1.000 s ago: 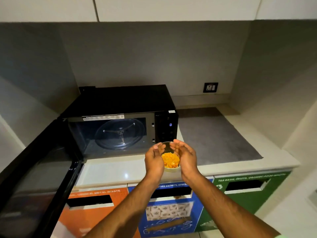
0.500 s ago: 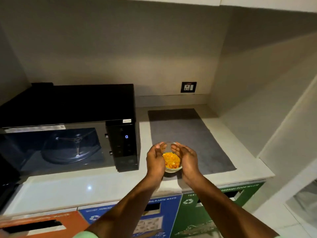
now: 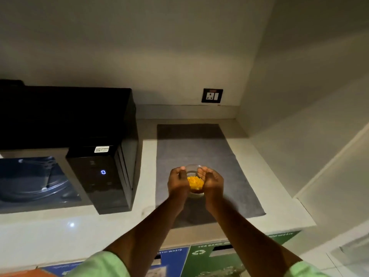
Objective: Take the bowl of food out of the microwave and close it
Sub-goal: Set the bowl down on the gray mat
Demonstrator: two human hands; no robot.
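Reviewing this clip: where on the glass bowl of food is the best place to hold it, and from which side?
Best on its curved side walls, from opposite sides: the glass bowl is small, round and handleless, and the left hand and right hand cup it that way.

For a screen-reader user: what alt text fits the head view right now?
Two hands, left and right, cup a small glass bowl of yellow food over a grey mat on a pale counter. To the left, a black microwave shows its open cavity.

The left frame edge is cutting off the microwave (image 3: 65, 136), hiding its door. Cupped hands are covering the glass bowl's (image 3: 194, 177) sides; bin labels (image 3: 199, 250) are reading only partly.
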